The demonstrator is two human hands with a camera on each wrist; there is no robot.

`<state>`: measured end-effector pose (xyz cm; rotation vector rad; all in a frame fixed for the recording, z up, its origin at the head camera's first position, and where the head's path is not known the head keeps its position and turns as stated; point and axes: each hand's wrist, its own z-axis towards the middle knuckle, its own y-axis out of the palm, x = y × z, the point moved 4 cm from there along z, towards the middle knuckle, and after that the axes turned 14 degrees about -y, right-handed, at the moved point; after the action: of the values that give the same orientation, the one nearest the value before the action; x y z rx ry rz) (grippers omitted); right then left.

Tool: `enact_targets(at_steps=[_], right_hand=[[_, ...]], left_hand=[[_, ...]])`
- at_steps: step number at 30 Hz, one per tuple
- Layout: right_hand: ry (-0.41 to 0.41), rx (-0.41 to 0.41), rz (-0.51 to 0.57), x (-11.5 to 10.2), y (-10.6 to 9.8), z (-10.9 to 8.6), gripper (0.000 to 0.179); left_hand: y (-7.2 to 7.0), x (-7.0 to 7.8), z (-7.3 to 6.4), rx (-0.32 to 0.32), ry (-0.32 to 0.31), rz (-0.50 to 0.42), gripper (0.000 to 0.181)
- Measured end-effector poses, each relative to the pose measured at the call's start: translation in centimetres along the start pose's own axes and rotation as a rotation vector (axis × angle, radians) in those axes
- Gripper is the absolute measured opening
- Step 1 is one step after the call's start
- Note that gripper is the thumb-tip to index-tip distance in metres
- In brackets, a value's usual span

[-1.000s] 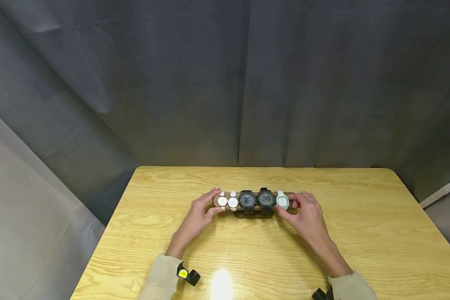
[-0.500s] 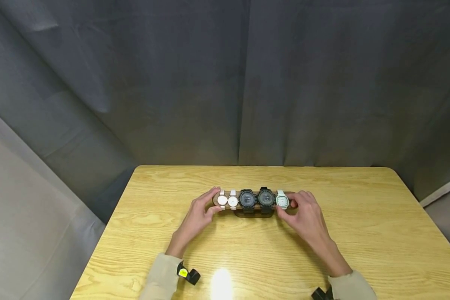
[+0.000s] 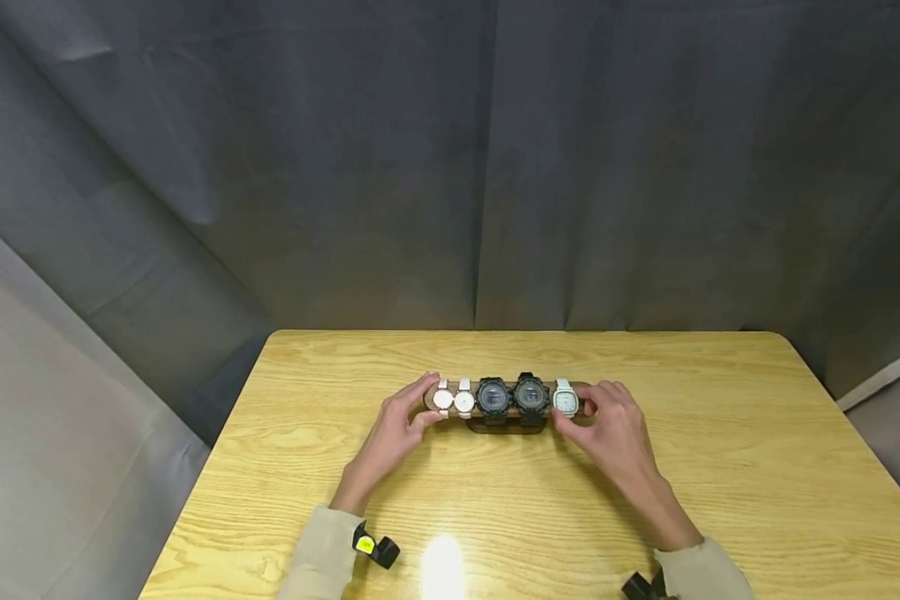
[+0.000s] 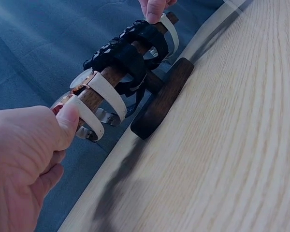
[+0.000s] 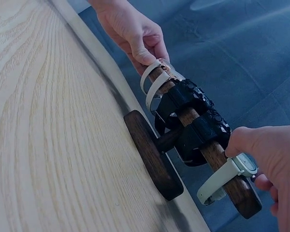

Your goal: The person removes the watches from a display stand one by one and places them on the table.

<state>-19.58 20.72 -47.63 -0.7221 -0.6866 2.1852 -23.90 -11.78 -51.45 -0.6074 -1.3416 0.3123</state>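
A dark wooden watch stand (image 5: 152,157) stands on the table, its crossbar raised above a flat base. Along the bar sit two white-strapped watches (image 3: 465,402) at the left, two chunky black digital watches (image 3: 493,397) in the middle, and a square pale-green watch (image 3: 566,402) at the right. My left hand (image 3: 390,429) pinches the outermost white watch (image 4: 87,113) at the bar's left end, thumb on its strap. At the other end, my right hand (image 3: 615,429) grips the pale-green watch, thumb at the near side of its case and fingers behind.
The light wooden table (image 3: 495,508) has rounded far corners. Behind it hangs a dark grey curtain (image 3: 375,167), with lighter cloth (image 3: 45,417) at the left. A black wrist camera (image 3: 378,547) is strapped over the left sleeve.
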Motion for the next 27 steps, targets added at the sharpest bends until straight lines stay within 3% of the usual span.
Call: enact_targets(at_steps=[27], right_hand=[[0.017, -0.019, 0.025, 0.49, -0.45, 0.14, 0.03]], left_hand=[[-0.12, 0.22, -0.18, 0.027, 0.019, 0.019, 0.062]])
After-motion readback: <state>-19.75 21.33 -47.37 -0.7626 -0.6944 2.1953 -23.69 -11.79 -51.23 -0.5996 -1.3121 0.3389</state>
